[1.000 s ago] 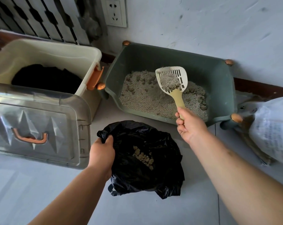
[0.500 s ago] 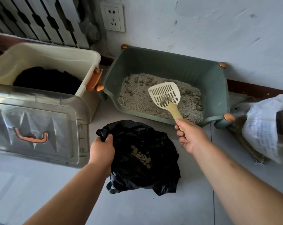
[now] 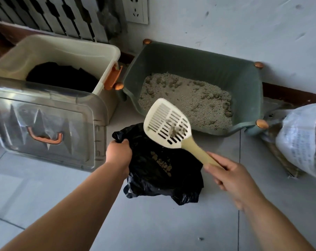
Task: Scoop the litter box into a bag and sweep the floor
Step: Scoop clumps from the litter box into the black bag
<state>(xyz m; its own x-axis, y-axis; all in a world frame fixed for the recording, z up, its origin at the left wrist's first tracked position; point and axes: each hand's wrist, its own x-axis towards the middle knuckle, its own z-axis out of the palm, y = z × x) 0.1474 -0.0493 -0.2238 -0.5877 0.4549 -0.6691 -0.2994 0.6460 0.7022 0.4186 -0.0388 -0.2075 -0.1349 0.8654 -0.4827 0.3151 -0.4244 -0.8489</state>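
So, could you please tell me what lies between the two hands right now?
In the head view, the open black plastic bag, with litter clumps inside, lies between the left hand and right hand; the cream slotted plastic scoop hangs above it.

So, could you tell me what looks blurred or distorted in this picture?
Head view: the right hand and the handle of the scoop are motion-smeared; the white sack at the right edge is soft; the litter box is sharp; the wide lens bows the edges of the clear lid.

Litter box (image 3: 198,57) by the wall, bag (image 3: 153,171) in front, scoop (image 3: 167,124) above bag, bin (image 3: 63,51) left, sack (image 3: 302,140) right.
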